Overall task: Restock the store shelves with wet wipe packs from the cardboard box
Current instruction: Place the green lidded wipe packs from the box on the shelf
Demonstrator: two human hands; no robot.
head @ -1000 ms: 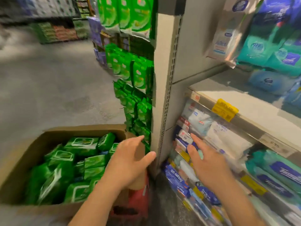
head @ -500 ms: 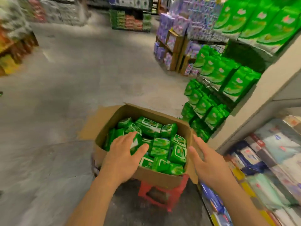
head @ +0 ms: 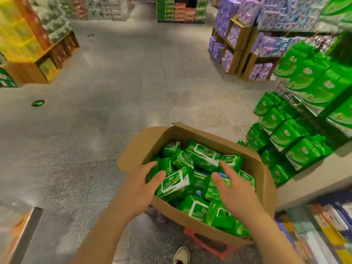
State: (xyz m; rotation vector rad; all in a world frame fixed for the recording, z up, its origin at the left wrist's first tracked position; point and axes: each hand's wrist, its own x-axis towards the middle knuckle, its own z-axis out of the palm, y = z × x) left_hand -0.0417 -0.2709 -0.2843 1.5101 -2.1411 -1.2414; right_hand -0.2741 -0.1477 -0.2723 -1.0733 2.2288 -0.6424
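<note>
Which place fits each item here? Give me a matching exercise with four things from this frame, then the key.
Things:
1. cardboard box
2. left hand
3. shoe
4. purple packs

Places:
A. on wooden racks, far right of the aisle
B. on the floor at the bottom edge
C. on a red stool
D. over the box's left side, open above green wipe packs

Pairs: 1-C, 2-D, 3-B, 4-A

cardboard box (head: 257, 166) open on top, green rack (head: 297, 141) crowding its right
</note>
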